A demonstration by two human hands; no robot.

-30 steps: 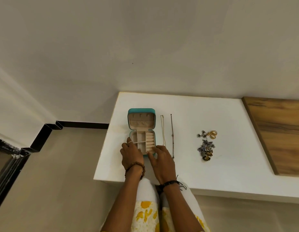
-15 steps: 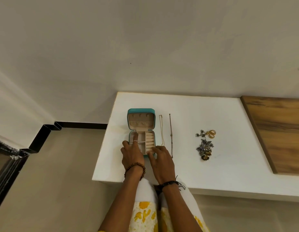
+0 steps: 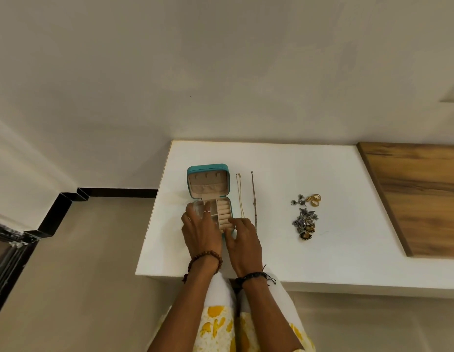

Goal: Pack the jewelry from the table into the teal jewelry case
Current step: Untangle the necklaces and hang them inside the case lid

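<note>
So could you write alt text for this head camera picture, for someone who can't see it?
Seen from above, a person's left hand and right hand rest on the near edge of an open teal jewelry case on a white table. Two thin chains lie straight beside the case, and further right sit a heap of silver pieces and gold rings.

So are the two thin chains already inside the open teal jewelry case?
No, both thin chains lie stretched on the white table, right of the open teal jewelry case.
</note>
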